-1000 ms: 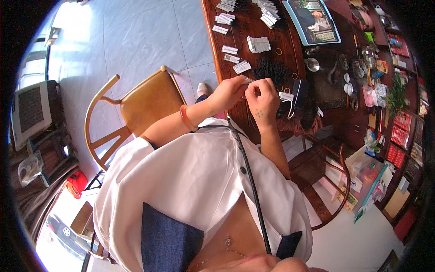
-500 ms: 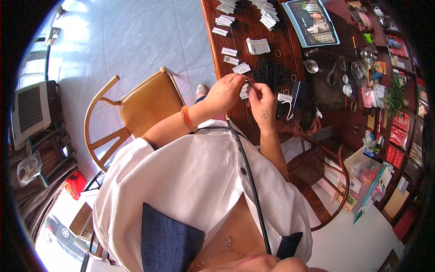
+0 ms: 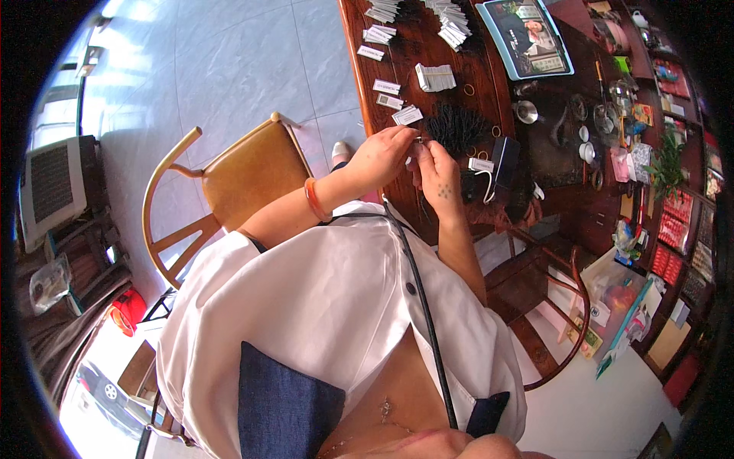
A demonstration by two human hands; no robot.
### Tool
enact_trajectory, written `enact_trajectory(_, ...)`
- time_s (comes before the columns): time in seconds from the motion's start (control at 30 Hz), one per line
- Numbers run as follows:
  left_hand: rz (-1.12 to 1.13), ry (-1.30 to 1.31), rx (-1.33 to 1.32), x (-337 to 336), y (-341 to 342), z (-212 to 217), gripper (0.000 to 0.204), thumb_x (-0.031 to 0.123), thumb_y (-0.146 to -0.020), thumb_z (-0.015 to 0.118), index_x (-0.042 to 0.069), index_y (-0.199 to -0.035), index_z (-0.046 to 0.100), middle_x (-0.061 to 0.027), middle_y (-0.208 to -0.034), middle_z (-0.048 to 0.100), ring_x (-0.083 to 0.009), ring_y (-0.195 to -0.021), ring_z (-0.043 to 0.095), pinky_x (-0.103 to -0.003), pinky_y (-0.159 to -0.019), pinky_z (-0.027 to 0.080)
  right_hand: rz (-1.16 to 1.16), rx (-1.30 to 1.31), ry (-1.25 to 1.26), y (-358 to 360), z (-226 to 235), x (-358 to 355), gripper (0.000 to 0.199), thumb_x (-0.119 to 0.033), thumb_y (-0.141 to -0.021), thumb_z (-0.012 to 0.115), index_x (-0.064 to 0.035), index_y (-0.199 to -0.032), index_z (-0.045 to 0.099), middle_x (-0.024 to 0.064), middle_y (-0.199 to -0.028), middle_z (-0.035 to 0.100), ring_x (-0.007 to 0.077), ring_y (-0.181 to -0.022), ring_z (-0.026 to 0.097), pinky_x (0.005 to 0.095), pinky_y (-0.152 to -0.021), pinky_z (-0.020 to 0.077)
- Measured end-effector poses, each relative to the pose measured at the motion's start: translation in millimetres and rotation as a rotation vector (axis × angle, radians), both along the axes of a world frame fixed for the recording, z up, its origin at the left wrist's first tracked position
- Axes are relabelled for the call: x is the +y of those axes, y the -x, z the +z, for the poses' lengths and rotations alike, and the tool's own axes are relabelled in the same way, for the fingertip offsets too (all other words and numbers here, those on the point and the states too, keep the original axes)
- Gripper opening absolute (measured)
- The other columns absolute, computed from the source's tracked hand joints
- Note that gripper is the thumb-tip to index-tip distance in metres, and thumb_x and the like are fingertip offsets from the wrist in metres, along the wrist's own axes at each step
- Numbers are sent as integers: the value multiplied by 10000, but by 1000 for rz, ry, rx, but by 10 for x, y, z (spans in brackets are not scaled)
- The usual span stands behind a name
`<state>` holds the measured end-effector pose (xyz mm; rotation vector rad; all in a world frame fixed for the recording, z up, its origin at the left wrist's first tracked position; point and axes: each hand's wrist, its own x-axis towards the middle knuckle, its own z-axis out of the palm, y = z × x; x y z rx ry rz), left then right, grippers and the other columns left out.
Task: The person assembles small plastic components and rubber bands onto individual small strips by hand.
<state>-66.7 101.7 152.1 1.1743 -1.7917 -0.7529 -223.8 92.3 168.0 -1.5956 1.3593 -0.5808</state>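
My left hand (image 3: 388,157) and my right hand (image 3: 440,174) meet over the near edge of the dark wooden table (image 3: 397,50), fingertips pinched together. Between them, mostly covered by the fingers, is a small bundle of white tags (image 3: 412,162), held on the right hand's side. What the left fingertips pinch is too small to make out. Just beyond the hands lie a few loose white tags (image 3: 407,115) and a heap of black cords (image 3: 456,126). A neat stack of white tags (image 3: 436,78) stands farther up the table.
Thin rubber bands (image 3: 469,89) lie scattered about. To the right are a dark box (image 3: 504,159) and a tablet (image 3: 526,37) playing a video. More corded tags (image 3: 451,27) fill the far end. A tan-seated chair (image 3: 248,176) is at left, a dark wooden chair (image 3: 535,306) at right.
The fingertips have shifted slightly and the right hand has turned a little inward. The white tags between the hands, plainer before, are now more covered by the fingers.
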Motion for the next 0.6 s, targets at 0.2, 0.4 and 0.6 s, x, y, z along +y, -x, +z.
enact_trajectory(0.2, -153, -209, 98, 9, -72, 58, 190, 74, -850, 512, -6, -1019, 480, -172, -872, 582, -356, -853, 569, -390, -718, 463, -138, -140, 83, 158, 137, -99, 191, -195, -875, 575, -13, -921, 611, 66, -867, 611, 162, -788, 572, 283, -707, 451)
enact_trajectory(0.4, -350, -392, 186, 0, -58, 175, 199, 92, -879, 499, 6, -1056, 474, -189, -917, 588, -359, -879, 573, -385, -729, 454, -179, -515, -226, 196, 49, -44, 142, -137, -857, 602, -22, -934, 632, 20, -920, 618, 79, -823, 552, 226, -736, 440)
enact_trajectory(0.6, -390, -345, 119, 2, -76, 86, 227, 79, -877, 498, -7, -1085, 471, -196, -946, 586, -363, -899, 572, -386, -748, 452, -166, -689, -291, 110, 185, -43, 123, -82, -834, 617, -26, -943, 631, 27, -894, 632, 89, -812, 569, 217, -760, 447)
